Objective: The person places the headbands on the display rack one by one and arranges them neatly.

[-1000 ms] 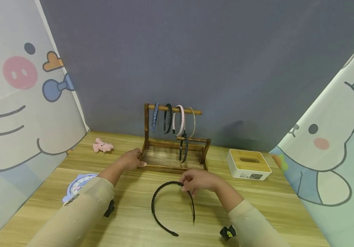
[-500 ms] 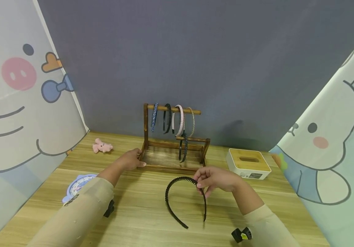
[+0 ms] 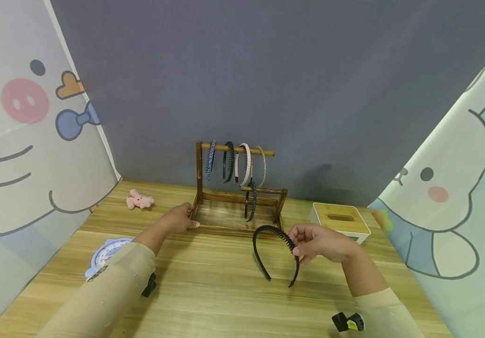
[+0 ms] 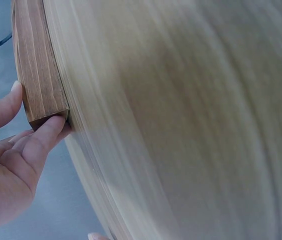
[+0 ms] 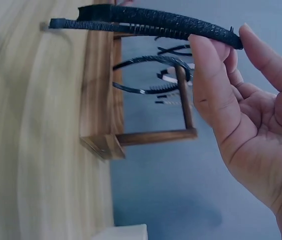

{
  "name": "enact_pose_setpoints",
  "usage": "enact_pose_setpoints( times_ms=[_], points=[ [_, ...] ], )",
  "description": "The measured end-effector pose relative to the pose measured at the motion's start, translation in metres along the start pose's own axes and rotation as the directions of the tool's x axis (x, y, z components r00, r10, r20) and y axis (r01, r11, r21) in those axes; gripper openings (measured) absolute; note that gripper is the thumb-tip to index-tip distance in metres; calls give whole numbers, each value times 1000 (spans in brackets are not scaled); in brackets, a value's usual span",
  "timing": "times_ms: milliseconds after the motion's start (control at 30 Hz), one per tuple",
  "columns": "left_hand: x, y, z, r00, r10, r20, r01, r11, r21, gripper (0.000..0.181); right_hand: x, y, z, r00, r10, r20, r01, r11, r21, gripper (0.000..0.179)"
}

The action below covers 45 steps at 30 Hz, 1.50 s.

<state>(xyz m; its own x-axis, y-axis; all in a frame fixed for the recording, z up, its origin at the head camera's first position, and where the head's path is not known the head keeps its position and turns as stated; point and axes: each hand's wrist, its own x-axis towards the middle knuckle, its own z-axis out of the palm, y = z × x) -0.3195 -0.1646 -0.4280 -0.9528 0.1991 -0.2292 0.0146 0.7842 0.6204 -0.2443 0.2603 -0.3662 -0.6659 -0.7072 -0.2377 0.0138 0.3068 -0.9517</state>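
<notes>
A black toothed headband (image 3: 276,253) (image 5: 146,22) hangs just above the wooden table (image 3: 208,300), pinched near its top by my right hand (image 3: 316,241) (image 5: 241,100) between thumb and fingers. It is just in front of the right end of a dark wooden headband rack (image 3: 238,206) (image 5: 106,100). My left hand (image 3: 179,218) (image 4: 16,145) grips the rack's front left corner (image 4: 41,70), thumb and fingers round the base. Several headbands (image 3: 235,162) hang on the rack's top bar, and one dark headband (image 3: 250,199) hangs on the lower bar.
A white tissue box with a wooden lid (image 3: 339,220) stands right of the rack, close behind my right hand. A pink plush toy (image 3: 140,199) lies at the back left, a small blue clock (image 3: 104,253) at the left. Cartoon-printed curtains (image 3: 26,141) flank the table.
My right hand has lifted the black headband off the table and carried it right and toward the rack's right end. The left hand has stayed on the rack's corner.
</notes>
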Motion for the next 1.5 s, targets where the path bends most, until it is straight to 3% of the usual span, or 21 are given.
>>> enact_pose_setpoints(
  times_ms=[233,467,633,867,1133,1267,1500],
  points=[
    [0,0,-1,1000,-1,6,1,1000,7,70,-15,-9,-9,990,-59,-125,55,998,-38,26],
    [0,0,0,1000,0,1,0,1000,9,69,-21,-19,-10,949,-137,-283,112,988,-102,29],
    [1,-1,0,1000,-1,1,1,1000,0,69,-21,-25,-8,896,-213,-389,176,976,-130,30],
    [0,1,0,1000,-6,5,6,1000,-15,68,-14,-38,-6,793,-340,-505,298,940,-166,25],
    [0,0,-1,1000,0,3,0,1000,-8,69,3,-46,-7,725,-386,-570,319,922,-219,27],
    [-1,0,-1,1000,-4,11,4,1000,-16,69,18,-42,-11,713,-376,-592,306,926,-220,28],
    [-2,0,-1,1000,3,5,-2,1000,-8,69,42,-30,-16,729,-304,-613,206,952,-227,36]
  ],
)
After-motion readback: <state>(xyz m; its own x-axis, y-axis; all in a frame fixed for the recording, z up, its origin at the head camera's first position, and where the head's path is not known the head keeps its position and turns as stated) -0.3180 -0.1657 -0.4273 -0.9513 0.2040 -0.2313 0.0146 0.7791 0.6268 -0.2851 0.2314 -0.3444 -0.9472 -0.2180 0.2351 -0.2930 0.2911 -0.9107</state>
